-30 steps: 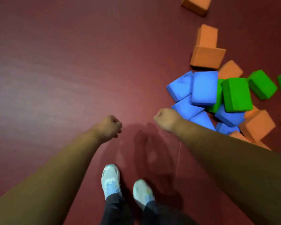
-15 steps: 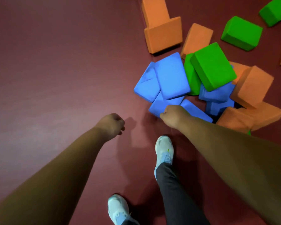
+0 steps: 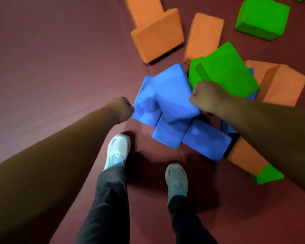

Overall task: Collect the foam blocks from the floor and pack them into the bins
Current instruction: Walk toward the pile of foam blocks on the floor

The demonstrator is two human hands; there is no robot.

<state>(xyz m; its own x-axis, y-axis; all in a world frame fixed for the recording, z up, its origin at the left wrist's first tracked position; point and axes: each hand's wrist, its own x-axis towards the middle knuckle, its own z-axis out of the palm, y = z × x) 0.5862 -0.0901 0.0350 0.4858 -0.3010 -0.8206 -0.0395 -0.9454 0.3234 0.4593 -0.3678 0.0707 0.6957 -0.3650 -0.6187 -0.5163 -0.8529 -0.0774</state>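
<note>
Spreading beneath everything is a dark red, matte floor (image 3: 51, 59) with a faint seam running towards the pile. A heap of rectangular foam blocks lies on it just ahead of the person's white sneakers (image 3: 117, 152). The blue foam blocks (image 3: 173, 92) are nearest, the green foam blocks (image 3: 227, 71) lean on them, and the orange foam blocks (image 3: 157, 34) lie behind and to the right.

Several blocks are cut off by the top and right edges. The right forearm covers part of a blue block and an orange one.

The left hand (image 3: 121, 109) is clenched into an empty fist just beside the leftmost blue block's edge. The right hand (image 3: 208, 97) is also balled up, over the top blue block's right edge and the green block's lower corner. Its fingers are folded out of sight, and whether it touches either block cannot be told.
</note>
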